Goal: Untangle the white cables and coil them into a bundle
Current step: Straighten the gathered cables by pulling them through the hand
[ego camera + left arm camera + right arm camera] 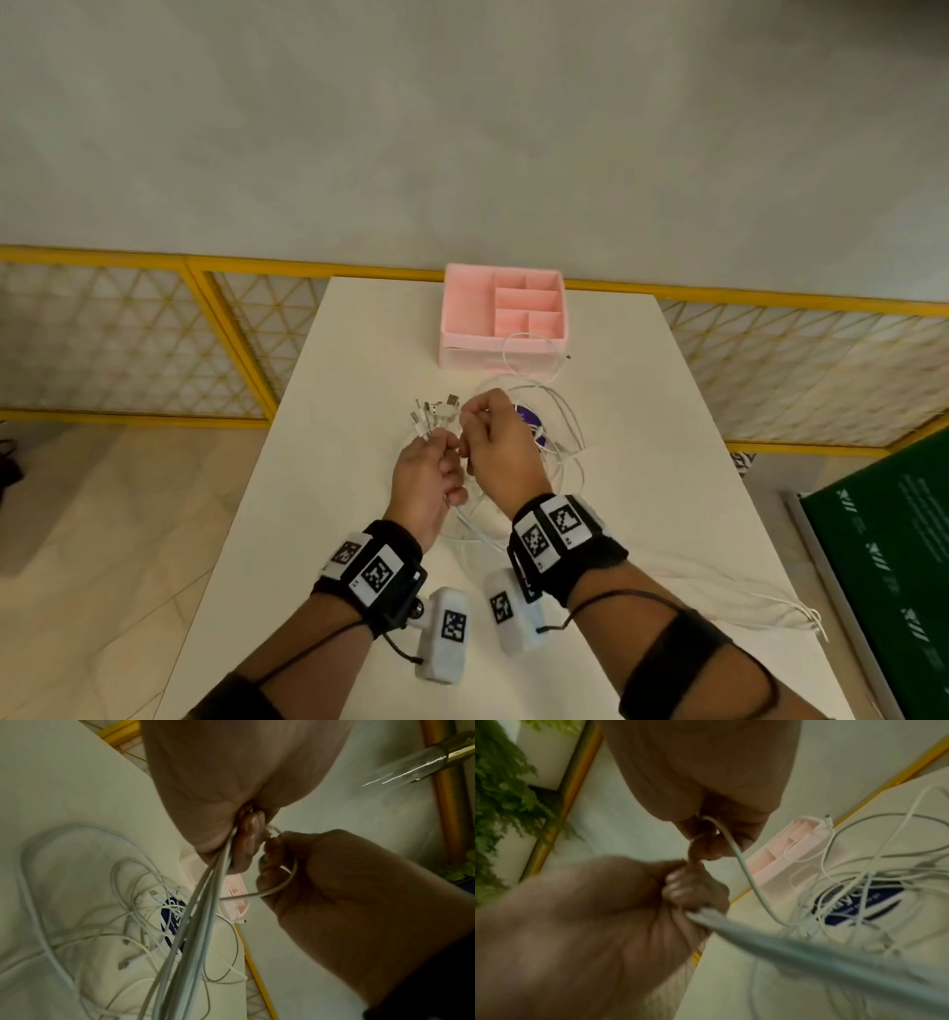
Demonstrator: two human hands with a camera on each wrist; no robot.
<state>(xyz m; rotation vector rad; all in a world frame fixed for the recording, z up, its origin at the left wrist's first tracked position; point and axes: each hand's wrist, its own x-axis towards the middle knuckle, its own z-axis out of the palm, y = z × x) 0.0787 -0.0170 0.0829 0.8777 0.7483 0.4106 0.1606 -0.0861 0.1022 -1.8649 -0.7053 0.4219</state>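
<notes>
Several white cables lie tangled on the white table. My left hand grips a gathered bunch of them, and their plug ends fan out above the fist. My right hand is right beside it, fingers curled, pinching a single white cable that loops down into the tangle. Both hands are raised above the table. One cable end trails to the table's right front edge.
A pink compartment box stands at the far side of the table, with one cable loop against its front. A dark blue round label lies under the tangle. A yellow-framed fence runs behind. A green board stands to the right.
</notes>
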